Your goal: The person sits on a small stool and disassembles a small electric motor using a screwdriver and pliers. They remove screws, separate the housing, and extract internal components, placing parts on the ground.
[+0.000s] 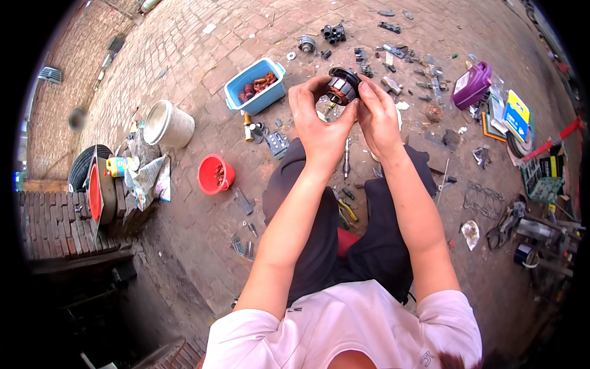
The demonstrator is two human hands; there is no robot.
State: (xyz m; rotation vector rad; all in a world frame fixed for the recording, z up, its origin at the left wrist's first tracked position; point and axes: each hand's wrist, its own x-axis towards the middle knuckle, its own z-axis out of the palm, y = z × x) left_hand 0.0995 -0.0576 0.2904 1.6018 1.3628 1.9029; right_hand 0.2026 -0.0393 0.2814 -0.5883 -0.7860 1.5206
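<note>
Between my two hands is a small round motor part [342,88] with copper windings and a black rim, raised above my knees. My left hand [321,126] is closed around its left and lower side, thumb reaching underneath. On the other side my right hand [380,117] grips the black rim with fingers and thumb. Part of the winding is covered by the fingers. Below the hands, a slim metal screwdriver-like tool [346,158] lies on the ground, and yellow-handled pliers [348,210] rest between my legs.
Left of my hands stands a blue tub [255,87] with copper-coloured coils; nearer is a red bucket [216,174] with similar scraps. A white bucket [169,125] is farther left. Loose metal parts [433,80] lie scattered at the right, near a purple jug [471,86].
</note>
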